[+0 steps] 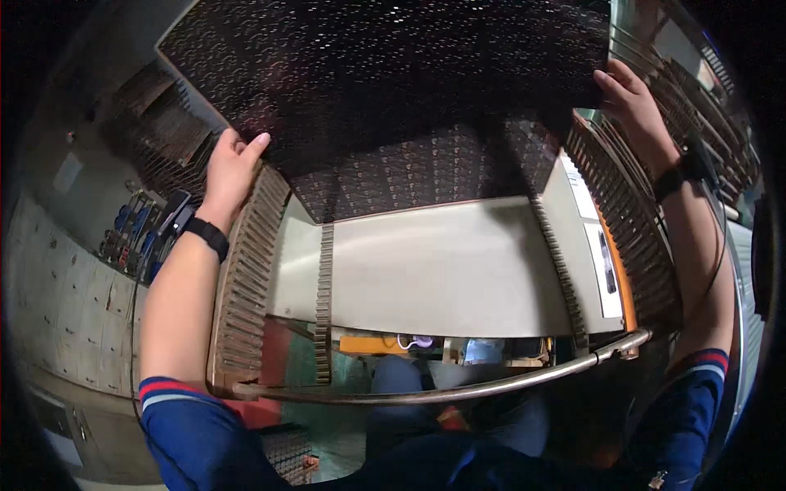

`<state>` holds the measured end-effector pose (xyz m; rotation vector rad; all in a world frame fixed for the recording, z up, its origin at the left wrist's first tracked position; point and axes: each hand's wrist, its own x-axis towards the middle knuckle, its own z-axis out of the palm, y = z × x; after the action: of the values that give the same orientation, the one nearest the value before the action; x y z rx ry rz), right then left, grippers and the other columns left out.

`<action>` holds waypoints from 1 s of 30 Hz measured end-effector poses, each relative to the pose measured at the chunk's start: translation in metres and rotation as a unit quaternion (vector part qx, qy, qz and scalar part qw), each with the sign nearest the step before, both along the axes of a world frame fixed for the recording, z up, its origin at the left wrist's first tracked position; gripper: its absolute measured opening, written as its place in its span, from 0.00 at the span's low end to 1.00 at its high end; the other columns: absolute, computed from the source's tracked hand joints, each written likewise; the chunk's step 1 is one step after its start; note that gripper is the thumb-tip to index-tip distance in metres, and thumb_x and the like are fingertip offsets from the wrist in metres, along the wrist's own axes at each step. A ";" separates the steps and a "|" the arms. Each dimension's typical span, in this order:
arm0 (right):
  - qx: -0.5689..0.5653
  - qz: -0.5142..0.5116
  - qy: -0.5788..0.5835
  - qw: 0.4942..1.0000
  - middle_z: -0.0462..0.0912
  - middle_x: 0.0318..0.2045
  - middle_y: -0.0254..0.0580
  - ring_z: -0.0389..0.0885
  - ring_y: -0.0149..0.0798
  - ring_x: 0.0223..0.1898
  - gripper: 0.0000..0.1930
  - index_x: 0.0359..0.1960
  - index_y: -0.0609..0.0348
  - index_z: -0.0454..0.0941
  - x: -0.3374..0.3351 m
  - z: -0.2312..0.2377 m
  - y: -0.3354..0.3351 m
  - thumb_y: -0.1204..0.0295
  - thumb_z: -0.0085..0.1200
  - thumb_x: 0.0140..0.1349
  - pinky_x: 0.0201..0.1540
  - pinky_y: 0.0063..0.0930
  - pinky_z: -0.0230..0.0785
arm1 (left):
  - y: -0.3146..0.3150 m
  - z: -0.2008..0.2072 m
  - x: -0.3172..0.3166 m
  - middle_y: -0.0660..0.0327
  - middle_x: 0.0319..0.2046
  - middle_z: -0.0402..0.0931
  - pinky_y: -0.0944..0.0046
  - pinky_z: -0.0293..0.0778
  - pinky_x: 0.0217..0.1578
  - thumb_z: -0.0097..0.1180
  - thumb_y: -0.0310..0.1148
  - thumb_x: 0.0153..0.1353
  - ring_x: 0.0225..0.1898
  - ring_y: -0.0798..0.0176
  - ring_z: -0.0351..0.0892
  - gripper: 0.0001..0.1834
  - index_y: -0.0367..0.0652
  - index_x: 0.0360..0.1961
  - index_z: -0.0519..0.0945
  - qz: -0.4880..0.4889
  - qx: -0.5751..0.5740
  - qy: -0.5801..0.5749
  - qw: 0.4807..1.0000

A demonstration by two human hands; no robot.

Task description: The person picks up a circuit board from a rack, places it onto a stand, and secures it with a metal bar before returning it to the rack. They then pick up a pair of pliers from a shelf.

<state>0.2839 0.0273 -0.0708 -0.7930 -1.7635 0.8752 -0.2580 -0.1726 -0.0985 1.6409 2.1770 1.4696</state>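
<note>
Left hand [230,168]: thumb and fingers closed on the left edge of a large, black, light-speckled rectangular panel [393,74]. Right hand [637,108]: digits closed on its right edge. Panel spans between both hands. Directly below left hand: brown slotted rack rail [253,254]. Below and between hands: flat off-white surface [434,266].

A dark, speckled panel [393,61] is held two-handed.
</note>
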 end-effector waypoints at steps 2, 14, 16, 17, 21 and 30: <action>0.013 -0.007 0.021 1.000 0.79 0.51 0.36 0.77 0.31 0.52 0.22 0.62 0.58 0.70 -0.005 -0.010 0.005 0.63 0.53 0.71 0.54 0.31 0.72 | 0.001 -0.010 -0.020 0.69 0.28 0.71 0.69 0.66 0.32 0.63 0.37 0.64 0.30 0.74 0.67 0.15 0.37 0.36 0.73 -0.067 0.060 -0.023 0.996; 0.083 -0.138 -0.086 0.983 0.79 0.28 0.33 0.75 0.28 0.30 0.17 0.46 0.63 0.80 -0.037 -0.030 -0.006 0.60 0.56 0.69 0.35 0.25 0.72 | 0.004 -0.018 -0.045 0.72 0.21 0.62 0.72 0.56 0.22 0.52 0.49 0.70 0.21 0.77 0.59 0.19 0.46 0.29 0.69 0.026 0.003 0.042 0.999; 0.128 -0.144 -0.083 0.978 0.77 0.26 0.33 0.73 0.27 0.28 0.17 0.45 0.63 0.80 -0.035 -0.037 -0.001 0.59 0.56 0.69 0.33 0.25 0.71 | 0.000 -0.013 -0.035 0.68 0.23 0.62 0.68 0.62 0.31 0.54 0.50 0.69 0.27 0.72 0.60 0.24 0.40 0.28 0.69 0.017 -0.024 0.012 0.999; 0.127 -0.142 -0.081 0.978 0.77 0.26 0.33 0.73 0.27 0.28 0.17 0.45 0.63 0.80 -0.034 -0.036 0.002 0.59 0.56 0.69 0.33 0.25 0.71 | -0.003 -0.012 -0.038 0.67 0.23 0.62 0.67 0.62 0.31 0.55 0.50 0.69 0.28 0.71 0.60 0.24 0.39 0.28 0.68 0.034 -0.012 0.067 0.997; 0.074 -0.155 -0.202 0.964 0.81 0.32 0.37 0.78 0.28 0.34 0.19 0.48 0.64 0.79 -0.035 -0.033 0.006 0.58 0.55 0.69 0.40 0.26 0.74 | -0.009 -0.011 -0.046 0.67 0.25 0.62 0.67 0.62 0.33 0.56 0.49 0.68 0.30 0.70 0.58 0.24 0.38 0.28 0.68 0.053 -0.032 0.121 0.991; 0.113 -0.217 -0.161 0.956 0.84 0.45 0.56 0.83 0.48 0.47 0.24 0.52 0.65 0.78 -0.023 -0.043 0.020 0.56 0.57 0.64 0.53 0.36 0.73 | -0.009 -0.007 -0.030 0.55 0.48 0.77 0.62 0.70 0.54 0.58 0.47 0.67 0.49 0.61 0.76 0.29 0.37 0.60 0.72 0.077 -0.039 0.106 0.991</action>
<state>0.2607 0.0478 -0.1137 -1.1595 -1.8233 0.2547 -0.2884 -0.1812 -0.1058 1.7102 2.4889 1.2759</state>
